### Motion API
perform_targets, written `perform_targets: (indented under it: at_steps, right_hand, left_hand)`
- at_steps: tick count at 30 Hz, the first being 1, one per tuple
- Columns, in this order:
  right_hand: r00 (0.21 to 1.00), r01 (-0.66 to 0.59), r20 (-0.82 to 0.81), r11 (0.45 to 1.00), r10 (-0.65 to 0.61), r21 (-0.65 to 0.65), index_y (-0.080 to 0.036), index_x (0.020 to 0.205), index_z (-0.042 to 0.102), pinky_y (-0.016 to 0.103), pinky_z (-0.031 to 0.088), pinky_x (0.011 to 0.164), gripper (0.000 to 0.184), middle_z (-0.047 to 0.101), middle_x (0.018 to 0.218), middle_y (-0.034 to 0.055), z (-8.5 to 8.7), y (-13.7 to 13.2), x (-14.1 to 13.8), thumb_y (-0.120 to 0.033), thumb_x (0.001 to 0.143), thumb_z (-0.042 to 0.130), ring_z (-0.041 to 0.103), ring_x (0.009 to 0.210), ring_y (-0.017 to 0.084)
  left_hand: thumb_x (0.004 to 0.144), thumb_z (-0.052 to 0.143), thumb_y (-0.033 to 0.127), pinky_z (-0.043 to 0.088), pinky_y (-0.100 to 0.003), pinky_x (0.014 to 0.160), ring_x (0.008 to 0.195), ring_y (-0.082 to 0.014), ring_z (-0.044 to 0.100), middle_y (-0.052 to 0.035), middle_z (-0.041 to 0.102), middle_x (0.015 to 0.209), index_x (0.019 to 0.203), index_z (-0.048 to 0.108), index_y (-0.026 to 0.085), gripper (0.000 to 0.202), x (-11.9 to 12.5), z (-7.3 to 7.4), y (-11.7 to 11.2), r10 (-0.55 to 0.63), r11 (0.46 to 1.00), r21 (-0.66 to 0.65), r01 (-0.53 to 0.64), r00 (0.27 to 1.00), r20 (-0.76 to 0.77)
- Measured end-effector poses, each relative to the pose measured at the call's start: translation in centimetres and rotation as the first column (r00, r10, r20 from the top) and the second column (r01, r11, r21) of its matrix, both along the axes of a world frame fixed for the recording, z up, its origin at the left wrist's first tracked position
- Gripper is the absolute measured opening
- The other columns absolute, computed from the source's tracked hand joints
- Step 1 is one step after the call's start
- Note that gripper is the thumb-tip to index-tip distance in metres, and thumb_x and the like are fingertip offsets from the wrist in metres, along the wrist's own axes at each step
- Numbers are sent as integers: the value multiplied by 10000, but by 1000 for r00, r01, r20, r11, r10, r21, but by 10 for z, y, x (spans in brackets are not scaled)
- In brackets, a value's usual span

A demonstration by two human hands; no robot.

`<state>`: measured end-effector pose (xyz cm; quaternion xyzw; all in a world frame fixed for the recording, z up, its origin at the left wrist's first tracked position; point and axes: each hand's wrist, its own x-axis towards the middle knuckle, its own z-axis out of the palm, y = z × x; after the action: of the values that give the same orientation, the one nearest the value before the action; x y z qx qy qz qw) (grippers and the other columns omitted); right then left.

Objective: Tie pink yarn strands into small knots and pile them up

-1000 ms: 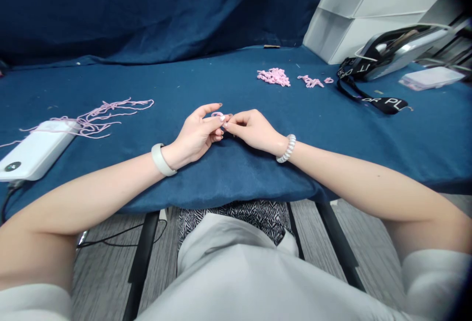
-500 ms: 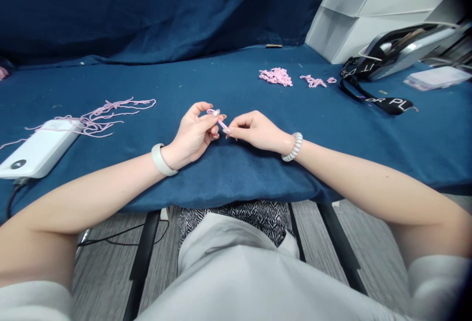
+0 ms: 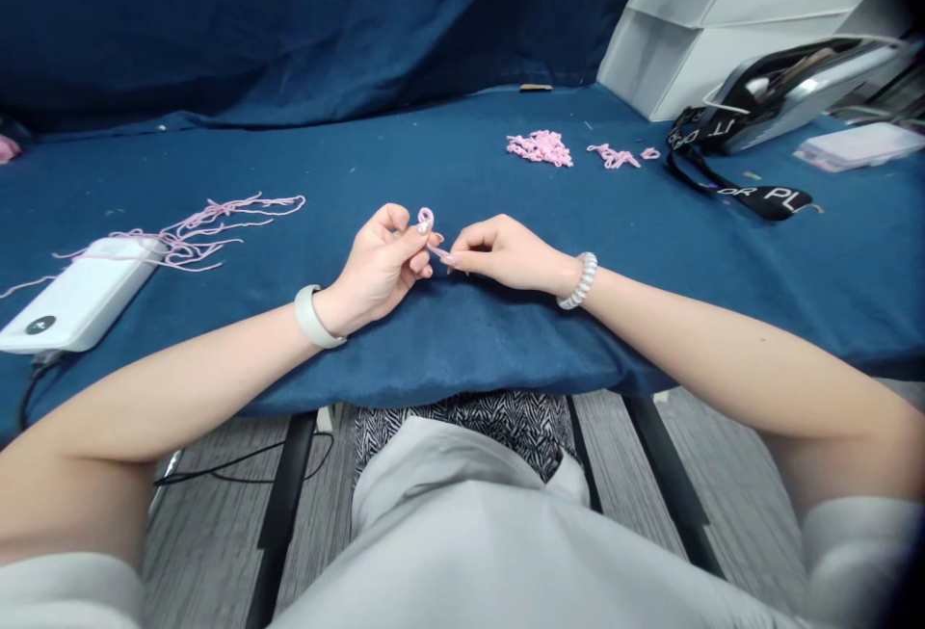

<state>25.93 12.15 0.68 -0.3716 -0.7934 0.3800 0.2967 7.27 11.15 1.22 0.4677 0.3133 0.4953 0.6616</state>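
Observation:
My left hand (image 3: 380, 265) rests on the blue cloth with its fingers pinched on a short piece of pink string (image 3: 426, 221), which curls into a small loop above the fingertips. My right hand (image 3: 502, 253) lies just to the right, thumb and forefinger pinched on the other end of the same pink string. The two hands' fingertips almost touch. A pale band sits on my left wrist and a white coil bracelet on my right.
Loose pink strands (image 3: 195, 224) lie at the left beside a white power bank (image 3: 72, 292). A pile of knotted pink pieces (image 3: 540, 147) and a smaller cluster (image 3: 614, 158) lie far right. A black lanyard (image 3: 737, 191), a device and white boxes (image 3: 723, 3) stand at the right.
The string has been drawn out between the hands and a small loop now stands above my left fingertips. Both hands stay in place on the cloth.

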Motion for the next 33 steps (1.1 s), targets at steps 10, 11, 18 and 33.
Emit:
perform_targets:
  at_steps: [10, 11, 18, 33]
  right_hand:
    - [994, -106, -6, 991, 106, -75, -120, 671, 639, 243, 312, 561, 318, 513, 556, -26, 15, 2, 12, -401, 819, 623, 388, 535, 64]
    - [994, -105, -4, 992, 105, -76, -122, 673, 640, 245, 310, 561, 309, 509, 556, -27, 15, 2, 13, -392, 821, 622, 386, 535, 65]
    - [1000, -11, -16, 1000, 10, -14, -130, 703, 622, 257, 345, 605, 288, 554, 644, 2, 15, 5, 17, -372, 859, 608, 438, 600, 90]
    - [994, 75, 53, 949, -96, 307, -141, 729, 578, 267, 359, 712, 205, 612, 763, 33, 18, -11, 2, -228, 903, 515, 512, 716, 125]
  left_hand:
    - [559, 906, 274, 506, -154, 475, 415, -12, 498, 7, 689, 683, 748, 675, 124, 334, -1, 2, -2, -25, 999, 44, 26, 1000, -8]
    - [568, 903, 275, 510, -156, 480, 424, -13, 502, 8, 686, 691, 762, 688, 126, 325, -1, 2, -2, -38, 998, 40, 38, 999, -14]
    - [658, 861, 269, 584, -205, 597, 507, -33, 543, 37, 603, 672, 862, 627, 129, 340, -2, 2, -4, -140, 990, -25, 140, 990, -14]
    - [741, 785, 202, 612, -296, 678, 516, -59, 600, 37, 635, 657, 859, 477, 152, 334, 1, -5, -2, -148, 985, -107, 137, 983, -104]
